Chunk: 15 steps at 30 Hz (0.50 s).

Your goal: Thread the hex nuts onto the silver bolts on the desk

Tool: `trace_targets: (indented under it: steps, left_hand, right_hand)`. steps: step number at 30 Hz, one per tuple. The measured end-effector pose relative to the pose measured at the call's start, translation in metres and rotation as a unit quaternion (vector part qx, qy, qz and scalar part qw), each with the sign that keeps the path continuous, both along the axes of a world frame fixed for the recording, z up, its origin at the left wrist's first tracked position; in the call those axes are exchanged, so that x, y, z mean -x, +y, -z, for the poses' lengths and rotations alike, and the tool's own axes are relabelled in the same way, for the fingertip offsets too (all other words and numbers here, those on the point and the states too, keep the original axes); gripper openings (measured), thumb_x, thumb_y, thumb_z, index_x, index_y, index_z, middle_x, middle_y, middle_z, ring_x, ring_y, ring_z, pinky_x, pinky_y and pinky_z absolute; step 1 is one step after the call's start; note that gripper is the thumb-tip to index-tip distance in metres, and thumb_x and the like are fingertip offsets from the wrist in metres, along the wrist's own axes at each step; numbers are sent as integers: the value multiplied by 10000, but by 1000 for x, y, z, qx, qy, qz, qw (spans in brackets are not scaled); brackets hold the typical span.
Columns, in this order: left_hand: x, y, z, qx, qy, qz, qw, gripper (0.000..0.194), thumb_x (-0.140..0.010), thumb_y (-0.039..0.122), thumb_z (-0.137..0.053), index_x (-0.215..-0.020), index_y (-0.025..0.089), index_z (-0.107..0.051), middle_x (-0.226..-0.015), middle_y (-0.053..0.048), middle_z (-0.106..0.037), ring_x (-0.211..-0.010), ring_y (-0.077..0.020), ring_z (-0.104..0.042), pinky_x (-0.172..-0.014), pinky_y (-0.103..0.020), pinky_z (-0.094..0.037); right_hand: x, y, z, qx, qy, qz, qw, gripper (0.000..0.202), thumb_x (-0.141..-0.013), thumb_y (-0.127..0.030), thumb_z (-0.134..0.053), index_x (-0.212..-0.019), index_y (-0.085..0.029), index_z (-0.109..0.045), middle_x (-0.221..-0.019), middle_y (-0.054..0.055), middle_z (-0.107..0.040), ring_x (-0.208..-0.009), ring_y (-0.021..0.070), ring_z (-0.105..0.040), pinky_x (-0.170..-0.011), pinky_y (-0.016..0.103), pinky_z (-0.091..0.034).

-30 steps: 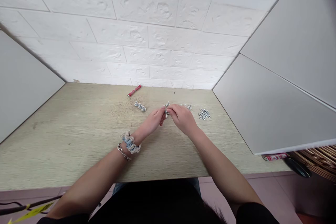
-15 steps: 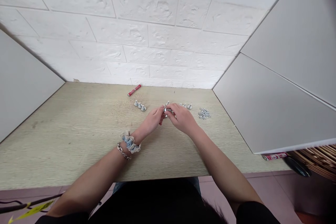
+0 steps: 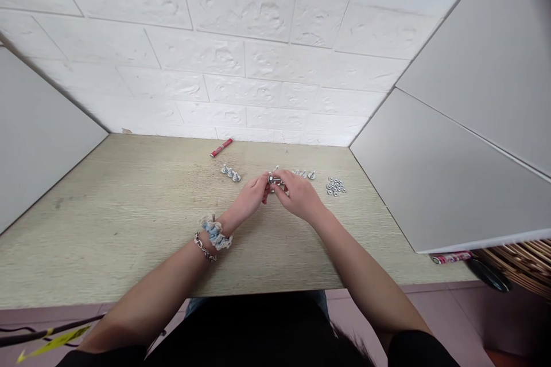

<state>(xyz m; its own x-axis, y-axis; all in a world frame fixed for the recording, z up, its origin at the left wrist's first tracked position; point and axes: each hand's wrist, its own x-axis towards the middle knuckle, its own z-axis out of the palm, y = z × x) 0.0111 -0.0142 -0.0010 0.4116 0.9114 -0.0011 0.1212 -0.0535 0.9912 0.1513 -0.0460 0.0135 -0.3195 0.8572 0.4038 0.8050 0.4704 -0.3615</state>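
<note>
A small silver bolt (image 3: 276, 180) lies level between my two hands, above the middle of the wooden table. My left hand (image 3: 255, 192) pinches its head end at the left. On the other side, the thumb and fingers of my right hand (image 3: 295, 191) close round the shank. Part of the bolt is hidden by the fingers. Three silver bolts with washers (image 3: 231, 173) stand in a slanting row left of my hands. More bolts (image 3: 305, 174) stand just behind my right hand, some partly covered. Several small silver nuts (image 3: 335, 186) lie in a cluster farther right.
A red tube (image 3: 221, 148) lies on the table (image 3: 142, 212) near the white brick wall. Grey panels border both sides. At the right edge are another red tube (image 3: 451, 257), a dark object (image 3: 488, 274) and a woven basket (image 3: 523, 264).
The fingers of my right hand have shifted slightly on the bolt, and more of its shank shows. The view has moved a little; the loose parts lie as before.
</note>
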Motion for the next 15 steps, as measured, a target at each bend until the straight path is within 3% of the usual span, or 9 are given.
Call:
trace_targets:
  steps: [5,10,15]
  left_hand:
    - [0,-1,2,-40,36,-21,998,420,-854,471,-256,-571,185,-375,-507,32,-357,-480,-110,-378,-492,-251,-328]
    - [-1,-7,0,-134,107,-34,985,399,-874,419,-233,-586,189,-385,-534,20,-409,-541,-123,-405,-549,-251,-322]
    - [-1,-13,-5,-214,136,-32,967,336,-878,352,-251,-612,191,-378,-605,11,-467,-596,-125,-420,-599,-248,-321]
  right_hand:
    - [-1,0,-1,0,-5,0,1000,200,-862,-276,-380,-1003,-194,-495,-923,63,-585,-787,173,-534,-677,278,-385]
    - [-3,-1,-4,38,47,-20,998,142,-856,-269,-390,-893,-202,-510,-812,26,-564,-685,132,-501,-613,240,-370]
    - [-2,0,-4,64,90,-5,994,333,-898,-341,-288,-667,-187,-471,-640,2,-521,-610,116,-476,-581,229,-343]
